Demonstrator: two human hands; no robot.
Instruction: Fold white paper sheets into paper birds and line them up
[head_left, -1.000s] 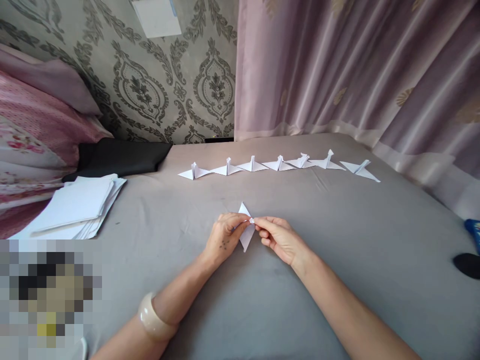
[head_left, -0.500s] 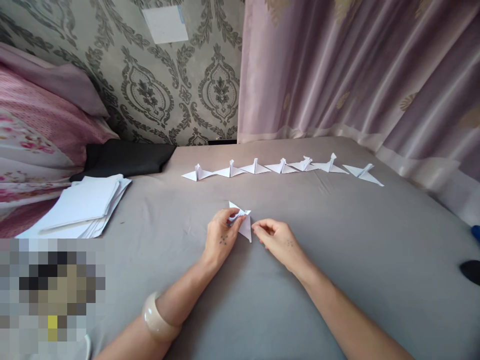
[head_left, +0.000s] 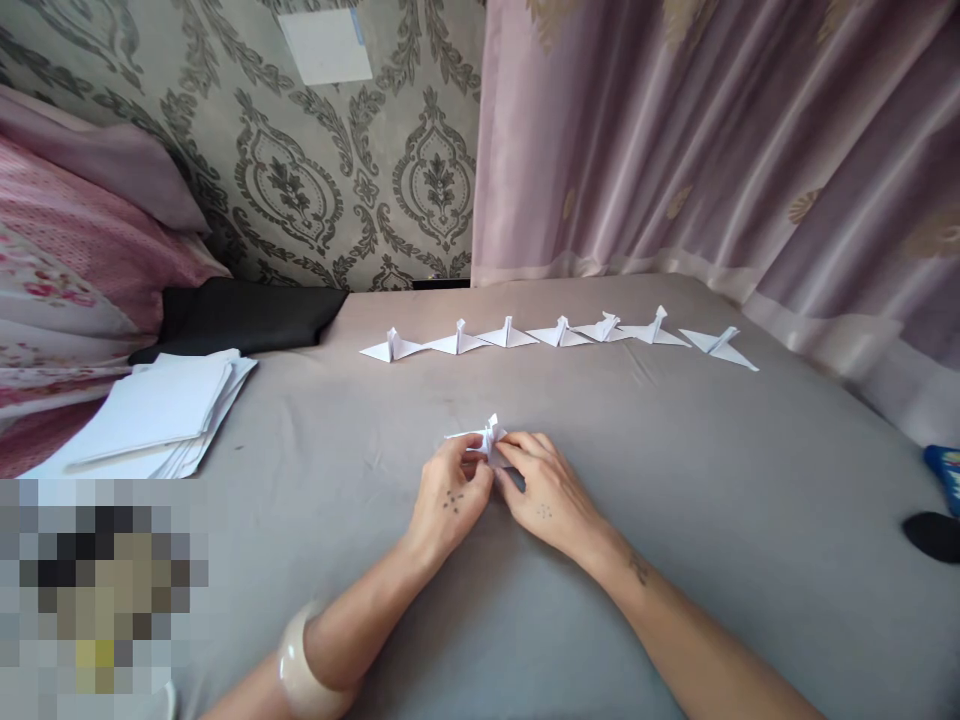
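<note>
White paper, half folded into a small bird [head_left: 486,442], sitting low on the grey bedsheet [head_left: 675,480], pinched from both sides. Left hand [head_left: 450,500] and right hand [head_left: 546,495] closing together on it, fingertips meeting over the crumpled middle. Risking a torn or crooked crease if squeezed too hard, judging by the thin sheet. Beyond, lying in a row: seven finished paper birds [head_left: 559,334]. Off to the left, resting: a stack of blank sheets [head_left: 161,410].
</note>
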